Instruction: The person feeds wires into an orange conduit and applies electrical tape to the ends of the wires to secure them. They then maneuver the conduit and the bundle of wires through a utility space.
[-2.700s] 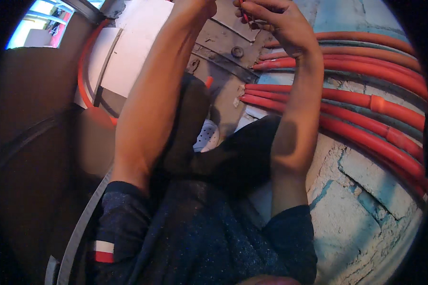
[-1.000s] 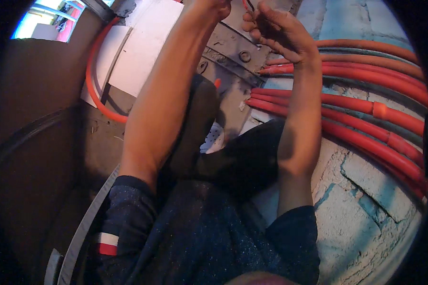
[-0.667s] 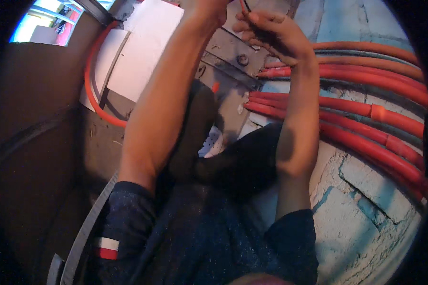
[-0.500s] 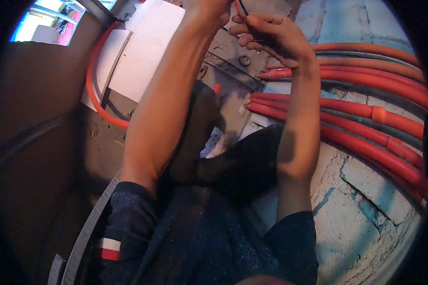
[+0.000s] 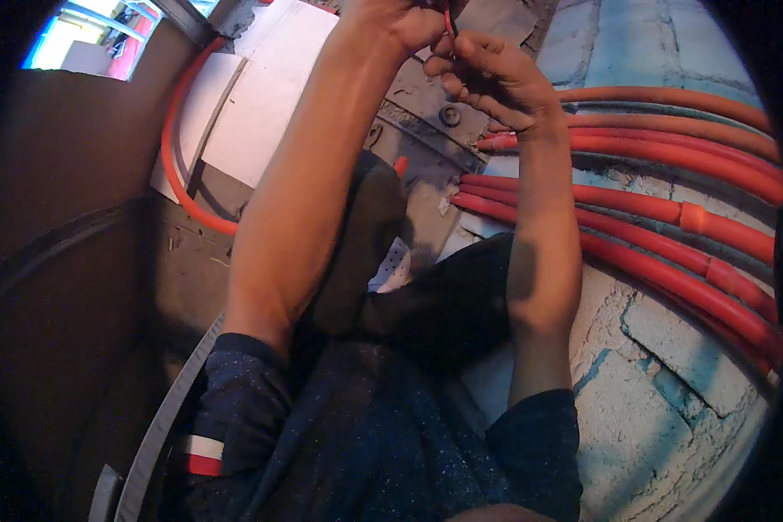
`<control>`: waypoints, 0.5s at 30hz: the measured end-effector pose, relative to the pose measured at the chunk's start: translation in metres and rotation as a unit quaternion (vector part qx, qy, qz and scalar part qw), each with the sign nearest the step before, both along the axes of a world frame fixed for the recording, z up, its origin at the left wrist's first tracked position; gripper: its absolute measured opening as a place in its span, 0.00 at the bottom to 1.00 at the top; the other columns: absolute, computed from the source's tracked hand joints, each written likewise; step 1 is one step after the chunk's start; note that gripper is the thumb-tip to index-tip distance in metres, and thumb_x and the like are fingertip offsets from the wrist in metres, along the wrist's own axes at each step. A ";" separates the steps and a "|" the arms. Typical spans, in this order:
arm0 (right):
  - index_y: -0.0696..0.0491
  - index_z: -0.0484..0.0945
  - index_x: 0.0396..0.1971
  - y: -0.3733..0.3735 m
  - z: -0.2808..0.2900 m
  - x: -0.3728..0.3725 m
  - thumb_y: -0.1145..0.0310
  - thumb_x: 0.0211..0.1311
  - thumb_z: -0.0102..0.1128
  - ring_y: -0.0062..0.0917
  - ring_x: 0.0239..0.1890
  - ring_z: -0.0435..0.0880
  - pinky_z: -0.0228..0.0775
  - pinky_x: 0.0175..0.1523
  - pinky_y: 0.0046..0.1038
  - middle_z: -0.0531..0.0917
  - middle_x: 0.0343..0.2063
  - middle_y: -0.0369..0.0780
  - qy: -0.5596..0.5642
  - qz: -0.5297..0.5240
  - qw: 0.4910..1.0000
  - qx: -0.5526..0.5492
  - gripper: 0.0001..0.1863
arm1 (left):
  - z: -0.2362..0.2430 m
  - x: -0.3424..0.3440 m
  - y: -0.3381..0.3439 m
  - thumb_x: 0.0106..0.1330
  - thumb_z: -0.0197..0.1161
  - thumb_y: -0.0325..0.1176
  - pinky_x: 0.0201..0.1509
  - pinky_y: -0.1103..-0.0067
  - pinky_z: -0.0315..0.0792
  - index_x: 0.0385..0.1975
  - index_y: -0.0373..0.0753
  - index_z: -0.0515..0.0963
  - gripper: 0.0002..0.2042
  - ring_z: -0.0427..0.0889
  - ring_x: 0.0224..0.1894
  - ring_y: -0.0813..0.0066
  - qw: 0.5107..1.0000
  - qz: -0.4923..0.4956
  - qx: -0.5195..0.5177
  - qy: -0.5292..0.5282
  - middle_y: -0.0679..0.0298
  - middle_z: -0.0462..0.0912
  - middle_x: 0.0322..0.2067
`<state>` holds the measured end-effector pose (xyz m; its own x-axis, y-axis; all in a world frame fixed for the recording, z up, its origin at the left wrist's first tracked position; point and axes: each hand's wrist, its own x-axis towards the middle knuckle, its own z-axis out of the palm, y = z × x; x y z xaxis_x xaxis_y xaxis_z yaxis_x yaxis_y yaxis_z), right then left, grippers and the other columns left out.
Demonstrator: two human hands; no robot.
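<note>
Thin red and black wires point(image 5: 449, 24) run down from the upper edge between my two hands. My right hand point(image 5: 500, 78) pinches their lower ends between thumb and forefinger, with the other fingers curled loosely below. Close beside it on the left, my left hand point(image 5: 409, 26) is cut off by the upper edge. It looks closed, but most of its fingers are out of sight, and what they hold cannot be made out.
Red and orange conduits point(image 5: 652, 148) run along the rough pale block wall point(image 5: 670, 383) on my right. A bent orange tube point(image 5: 170, 143) lies around white boards point(image 5: 274, 87) at the left. A dark panel point(image 5: 70, 174) stands farther left. A small ring point(image 5: 450, 115) rests on the dusty floor.
Both hands have shifted slightly, the left one down and to the right, and they are closer together. The wires now reach a little lower at the right fingertips.
</note>
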<state>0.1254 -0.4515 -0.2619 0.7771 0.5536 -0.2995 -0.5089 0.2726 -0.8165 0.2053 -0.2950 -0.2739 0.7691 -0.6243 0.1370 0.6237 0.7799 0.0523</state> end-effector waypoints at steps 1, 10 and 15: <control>0.59 0.76 0.43 -0.001 0.000 0.000 0.60 0.62 0.58 0.21 0.30 0.82 0.77 0.37 0.19 0.83 0.34 0.43 0.009 -0.002 1.000 -0.003 0.17 | 0.009 -0.003 0.000 0.70 0.48 0.28 0.14 0.92 0.56 0.36 0.35 0.68 0.04 0.61 0.15 0.87 0.997 0.042 0.062 0.028 0.68 0.68 0.21; 0.59 0.82 0.33 0.024 0.012 -0.002 0.61 0.58 0.62 0.18 0.27 0.79 0.69 0.32 0.16 0.83 0.28 0.37 -0.191 -0.093 0.921 -0.328 0.15 | -0.010 0.013 0.008 0.68 0.45 0.26 0.13 0.89 0.51 0.37 0.34 0.67 0.04 0.57 0.14 0.86 0.962 0.199 0.177 0.065 0.68 0.67 0.22; 0.59 0.83 0.31 0.056 0.025 -0.016 0.63 0.55 0.63 0.22 0.25 0.81 0.72 0.33 0.22 0.84 0.24 0.40 -0.369 -0.165 0.761 -0.508 0.13 | -0.004 0.013 0.014 0.67 0.46 0.25 0.13 0.88 0.51 0.35 0.33 0.67 0.03 0.57 0.14 0.86 0.936 0.258 0.224 0.080 0.68 0.67 0.21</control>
<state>0.1095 -0.3952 -0.2369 0.9876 0.0658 0.1425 0.1492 -0.6757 -0.7220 0.2180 -0.2813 -0.2783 0.9727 -0.1307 -0.1920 0.1972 0.9014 0.3854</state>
